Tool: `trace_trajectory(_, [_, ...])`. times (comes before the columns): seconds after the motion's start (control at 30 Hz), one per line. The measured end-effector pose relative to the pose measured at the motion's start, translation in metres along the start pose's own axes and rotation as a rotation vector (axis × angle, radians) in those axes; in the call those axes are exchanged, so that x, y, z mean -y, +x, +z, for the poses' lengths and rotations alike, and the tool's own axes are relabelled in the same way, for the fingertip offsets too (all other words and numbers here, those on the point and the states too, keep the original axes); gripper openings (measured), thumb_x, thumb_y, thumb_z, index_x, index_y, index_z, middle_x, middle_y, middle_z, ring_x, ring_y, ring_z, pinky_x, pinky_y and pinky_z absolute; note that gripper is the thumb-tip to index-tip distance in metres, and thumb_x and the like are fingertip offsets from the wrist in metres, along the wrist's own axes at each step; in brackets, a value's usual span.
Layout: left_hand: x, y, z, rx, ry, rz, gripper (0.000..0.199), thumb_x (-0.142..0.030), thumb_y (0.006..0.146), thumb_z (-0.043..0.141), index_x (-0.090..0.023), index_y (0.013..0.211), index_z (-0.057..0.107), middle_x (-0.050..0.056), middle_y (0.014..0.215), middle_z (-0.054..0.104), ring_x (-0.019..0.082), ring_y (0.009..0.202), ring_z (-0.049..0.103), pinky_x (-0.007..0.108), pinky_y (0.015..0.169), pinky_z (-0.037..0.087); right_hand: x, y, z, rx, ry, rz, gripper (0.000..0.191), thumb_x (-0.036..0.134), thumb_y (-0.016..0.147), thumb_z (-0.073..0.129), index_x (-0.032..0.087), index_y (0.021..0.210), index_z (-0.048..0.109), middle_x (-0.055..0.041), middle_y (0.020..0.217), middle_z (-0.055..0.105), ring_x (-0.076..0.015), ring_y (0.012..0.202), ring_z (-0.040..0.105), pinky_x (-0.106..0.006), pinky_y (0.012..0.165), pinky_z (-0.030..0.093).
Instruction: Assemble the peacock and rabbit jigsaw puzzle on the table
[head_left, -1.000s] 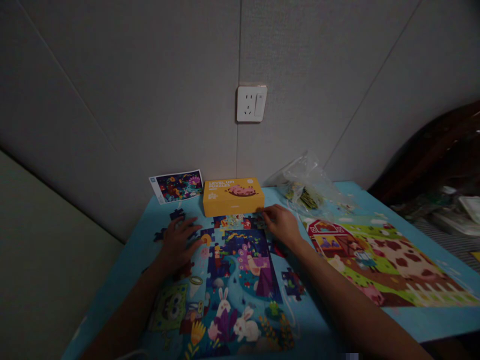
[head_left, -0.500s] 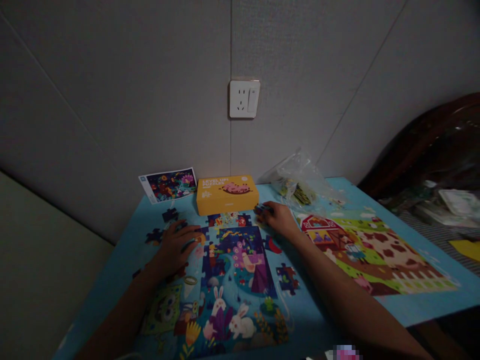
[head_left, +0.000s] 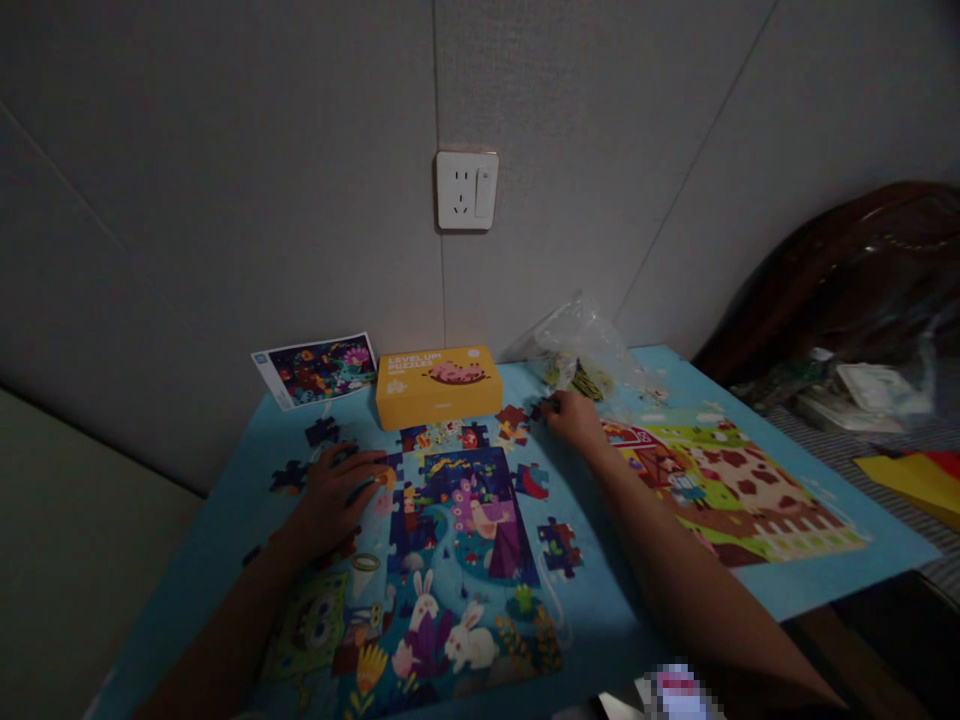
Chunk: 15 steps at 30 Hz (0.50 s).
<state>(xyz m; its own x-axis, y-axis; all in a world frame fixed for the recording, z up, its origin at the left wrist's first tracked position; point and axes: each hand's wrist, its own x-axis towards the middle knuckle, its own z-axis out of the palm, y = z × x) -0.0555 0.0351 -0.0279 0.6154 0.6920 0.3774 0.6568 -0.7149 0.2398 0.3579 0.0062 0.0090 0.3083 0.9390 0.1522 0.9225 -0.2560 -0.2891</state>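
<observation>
My left hand [head_left: 337,497] lies palm down over loose puzzle pieces at the left, its fingers spread; what lies under the palm is hidden. Beside it is the partly joined puzzle [head_left: 457,560], dark blue with white rabbits and a stream. My right hand [head_left: 576,424] is behind and to the right of that puzzle, fingertips closed on a small dark puzzle piece [head_left: 537,408]. A reddish-brown puzzle piece [head_left: 513,424] rests just left of these fingertips. Loose single pieces, including one with a red shape [head_left: 532,481] and a dark green one [head_left: 559,547], lie along the puzzle's right side.
At the wall stand a yellow puzzle box [head_left: 439,388] and a picture card [head_left: 319,368]. A clear plastic bag [head_left: 589,345] with greenish contents lies behind my right hand. A farm puzzle with a cow [head_left: 761,490] covers the table's right part.
My right hand has shifted right, away from the yellow box, uncovering the reddish-brown piece. My left hand stays over the left pieces. The whole view has shifted slightly.
</observation>
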Motion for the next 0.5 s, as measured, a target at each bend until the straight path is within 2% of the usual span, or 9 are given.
trace_trajectory(0.2, [0.0,0.002,-0.001,-0.007,0.003,0.009,0.026,-0.035,0.09,0.049,-0.028,0.099,0.073,0.002,0.117,0.07,0.028,0.116,0.055,0.052,0.103,0.04,-0.003,-0.001,0.006,-0.041,-0.007,-0.014,0.041,0.032,0.082,0.066,0.008,0.115,0.068,-0.0217,0.109,0.066,-0.0298,0.097,0.064,-0.035,0.085,0.046])
trace_trajectory(0.3, [-0.002,0.003,-0.002,-0.023,-0.009,0.018,0.028,-0.037,0.091,0.047,-0.029,0.099,0.072,0.001,0.116,0.071,0.027,0.113,0.058,0.05,0.103,0.04,0.001,-0.002,0.004,-0.06,0.019,-0.062,0.037,0.028,0.084,0.064,0.008,0.115,0.068,-0.0217,0.111,0.064,-0.0289,0.1,0.062,-0.036,0.091,0.044])
trace_trajectory(0.4, [-0.002,0.003,-0.002,-0.02,-0.016,0.019,0.029,-0.038,0.091,0.046,-0.029,0.098,0.072,0.002,0.116,0.071,0.026,0.111,0.059,0.05,0.103,0.04,0.01,-0.003,0.003,-0.027,0.08,-0.191,0.036,0.033,0.087,0.063,0.012,0.116,0.068,-0.0159,0.112,0.065,-0.0247,0.104,0.06,-0.033,0.094,0.043])
trace_trajectory(0.5, [-0.001,0.002,-0.001,-0.005,-0.01,0.002,0.027,-0.037,0.09,0.048,-0.03,0.099,0.072,0.001,0.117,0.07,0.027,0.113,0.057,0.051,0.103,0.04,0.02,-0.006,0.004,0.061,0.14,-0.356,0.04,0.043,0.082,0.07,0.019,0.114,0.069,-0.009,0.109,0.067,-0.02,0.099,0.061,-0.03,0.092,0.044])
